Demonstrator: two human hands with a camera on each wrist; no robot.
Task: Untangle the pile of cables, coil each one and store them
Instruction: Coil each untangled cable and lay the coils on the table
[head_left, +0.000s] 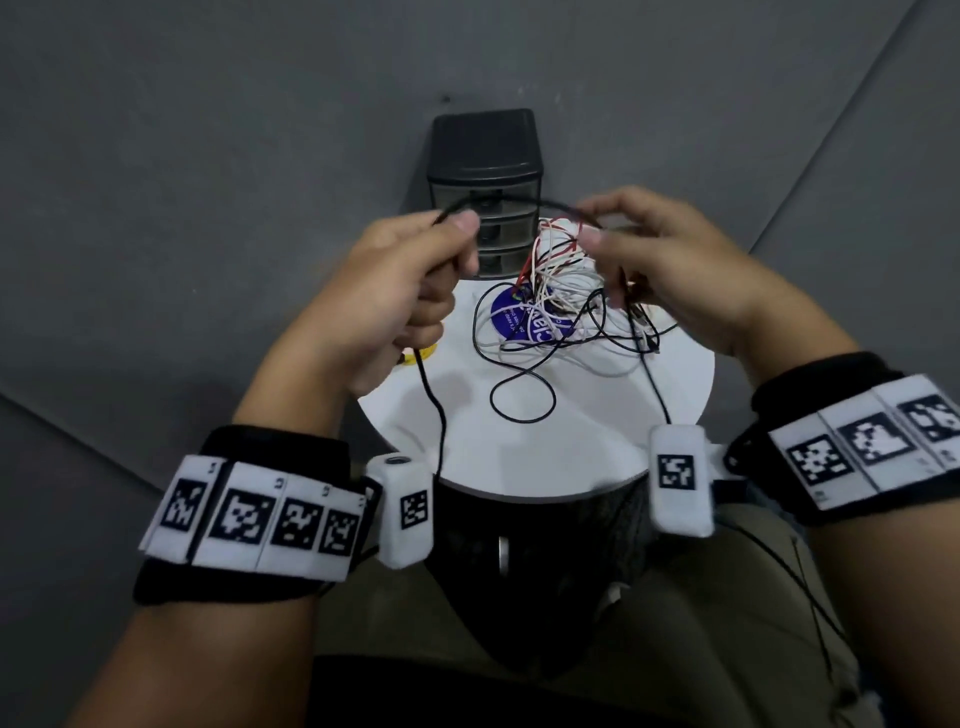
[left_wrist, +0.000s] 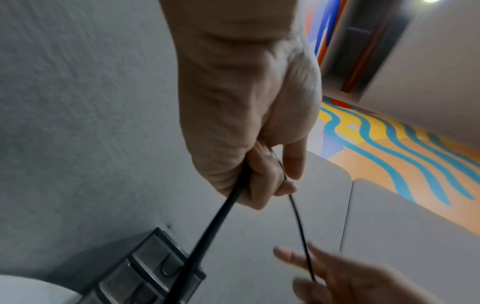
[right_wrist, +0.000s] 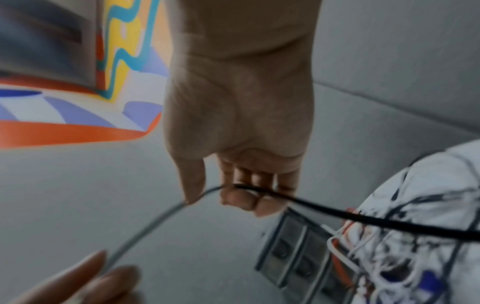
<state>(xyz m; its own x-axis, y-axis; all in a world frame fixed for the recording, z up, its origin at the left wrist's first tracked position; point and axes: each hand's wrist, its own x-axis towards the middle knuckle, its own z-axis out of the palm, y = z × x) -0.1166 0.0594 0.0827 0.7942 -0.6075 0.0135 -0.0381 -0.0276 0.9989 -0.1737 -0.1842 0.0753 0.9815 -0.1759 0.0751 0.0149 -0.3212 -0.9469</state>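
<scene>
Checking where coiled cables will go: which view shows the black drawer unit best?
The head view: the black drawer unit stands whole behind the round table. Both wrist views show only blurred drawer fronts.

A round white surface (head_left: 415, 415) is seen in the head view, standing against a grey carpeted floor (head_left: 208, 208). At about 12 o'clock, a dark drawer unit (head_left: 485, 156) with 3 drawers is seen at the surface's far edge; whether it stands on the surface or on the floor behind it cannot be told. Just in front of it, from the centre toward 2 o'clock, a tangled pile of cables (head_left: 558, 291) is spread, white, red and black strands mixed. A blue round sticker (head_left: 511, 314) is partly covered by the pile. A loose black loop (head_left: 522, 400) is laid toward 6 o'clock of the pile. At 9 o'clock a small yellow object (head_left: 423, 355) is seen, mostly hidden.
</scene>
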